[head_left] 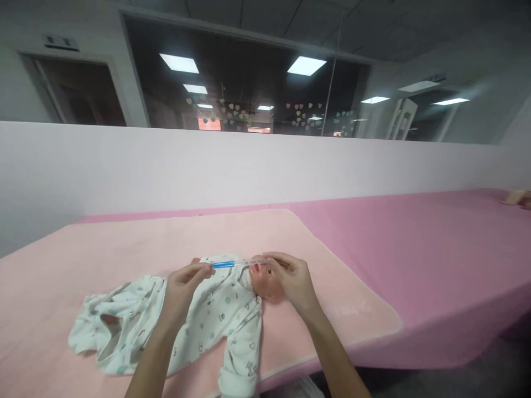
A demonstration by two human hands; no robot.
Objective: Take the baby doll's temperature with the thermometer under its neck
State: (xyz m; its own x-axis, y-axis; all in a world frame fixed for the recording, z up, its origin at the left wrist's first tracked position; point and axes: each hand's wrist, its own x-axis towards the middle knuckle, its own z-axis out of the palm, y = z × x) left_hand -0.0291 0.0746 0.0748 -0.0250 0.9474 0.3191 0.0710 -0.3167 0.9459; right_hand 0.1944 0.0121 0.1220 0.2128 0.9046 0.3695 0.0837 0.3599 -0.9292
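My left hand [188, 279] pinches the blue end of a slim clear tube [224, 265] that looks like a thermometer. At the tube's other end, the fingers of my right hand [293, 276] are closed around the clear tip, which they partly hide. The tube is held level above a baby doll, near its face. The doll's head [265, 284] points right and is partly covered by my right hand. A white patterned baby outfit [215, 315] dresses the doll, with one sleeve toward me and the leg part bunched at left, behind my left forearm.
Under the doll lies a peach-coloured mat [344, 298] on a pink table cover [415, 249]. A low white wall [249, 166] runs along the back, with a dark window [249, 72] above it. A blurred tan object [518, 198] sits at the far right edge.
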